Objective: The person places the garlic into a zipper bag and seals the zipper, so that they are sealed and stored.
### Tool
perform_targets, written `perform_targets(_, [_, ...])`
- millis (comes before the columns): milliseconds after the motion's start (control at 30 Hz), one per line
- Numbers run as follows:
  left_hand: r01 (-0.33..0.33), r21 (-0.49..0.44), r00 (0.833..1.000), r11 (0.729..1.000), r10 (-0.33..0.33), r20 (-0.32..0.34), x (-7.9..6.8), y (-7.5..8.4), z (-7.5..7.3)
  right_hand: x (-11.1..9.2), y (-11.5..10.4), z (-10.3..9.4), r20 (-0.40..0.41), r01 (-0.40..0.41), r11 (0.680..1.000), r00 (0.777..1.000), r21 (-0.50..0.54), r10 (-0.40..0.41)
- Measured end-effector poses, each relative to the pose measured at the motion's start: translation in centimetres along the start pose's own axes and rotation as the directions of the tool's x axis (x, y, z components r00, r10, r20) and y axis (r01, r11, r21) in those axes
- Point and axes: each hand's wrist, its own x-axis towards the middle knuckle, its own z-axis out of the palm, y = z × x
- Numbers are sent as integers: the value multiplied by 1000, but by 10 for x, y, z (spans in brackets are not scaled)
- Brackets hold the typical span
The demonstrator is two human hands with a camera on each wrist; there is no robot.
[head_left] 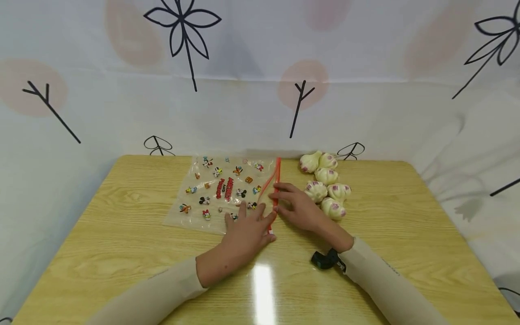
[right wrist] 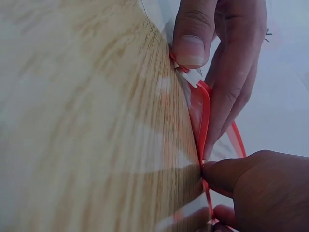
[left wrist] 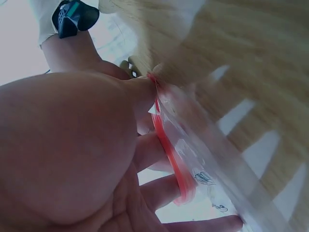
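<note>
A clear zip bag (head_left: 211, 189) with cartoon characters and red lettering lies flat on the table. Its red zip strip (head_left: 278, 169) runs along the right side, and the two red edges stand apart around the middle. My left hand (head_left: 245, 232) rests on the bag's near right corner with fingers spread and fairly straight. The left thumb (right wrist: 190, 50) touches the end of the strip. My right hand (head_left: 300, 210) pinches the strip's middle between thumb and fingers. Several garlic bulbs (head_left: 326, 176) lie just right of the right hand.
The wooden table (head_left: 122, 266) reaches back to a pale patterned cloth (head_left: 243, 113), which also hangs at both sides. A black device (head_left: 325, 259) sits at the right wrist, beside the beige sleeve (head_left: 382, 275).
</note>
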Motion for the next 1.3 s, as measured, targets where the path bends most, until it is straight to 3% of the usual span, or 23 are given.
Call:
perform_targets(167, [-5,-18,1000,1000,5,-6,-1,0,-2,-3,-3,-4,-19,9,999,1000,-51,-10])
perform_targets(400, [-11,-12,1000,1000,10,-25,-3,1,-3,-19,-16,-26,-150,24,992,988,-124,-42])
perform_targets(667, [-24,13,998,1000,25,-49,-4,0,-2,-44,-15,-46,-332,140,968,921,-207,-204])
perform_targets(867, [-37,22,997,999,39,-62,-6,1,-2,-67,-4,-63,-405,124,956,886,-265,-227])
perform_targets(1067, [-37,54,996,998,42,-84,-6,2,-1,-87,10,-73,-402,128,956,886,-265,-230])
perform_targets(1300, [-40,39,995,998,43,-88,-4,1,1,-99,23,-74,-291,177,926,915,-334,-280])
